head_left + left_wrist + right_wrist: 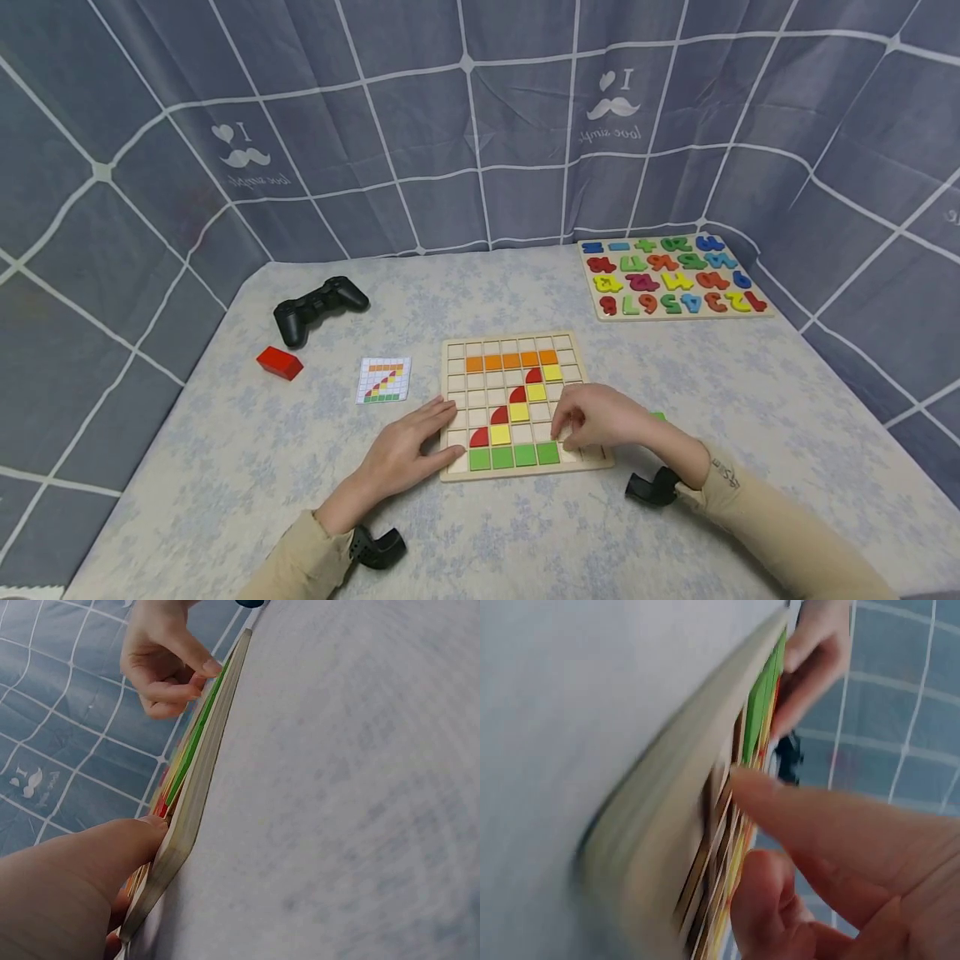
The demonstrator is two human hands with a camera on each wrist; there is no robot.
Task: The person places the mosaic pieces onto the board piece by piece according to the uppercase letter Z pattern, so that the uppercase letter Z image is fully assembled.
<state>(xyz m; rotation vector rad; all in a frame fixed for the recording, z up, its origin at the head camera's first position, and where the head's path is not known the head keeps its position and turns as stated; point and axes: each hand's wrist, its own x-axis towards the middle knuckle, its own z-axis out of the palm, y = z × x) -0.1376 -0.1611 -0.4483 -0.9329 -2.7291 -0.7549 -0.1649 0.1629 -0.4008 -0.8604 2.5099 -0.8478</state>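
Note:
A wooden grid board [525,340] lies on the table with coloured tiles in its cells. Orange squares [511,361] form a row near the top, red quarter-round pieces [499,415] and yellow squares [519,412] climb diagonally, and green squares [502,457] line the bottom. My left hand [408,442] rests on the board's left edge, fingers extended and thumb at the lower corner. Over the lower right cells is my right hand [600,417], fingers bent, thumb tip by the end of the green row. Thumb and forefinger [761,889] stand apart, nothing visible between them.
A small pattern card [383,380] lies left of the board. Beyond it are a red block [280,362] and a black game controller [321,310]. A number puzzle board [675,279] sits at the back right. Something green [658,415] peeks from behind the right wrist.

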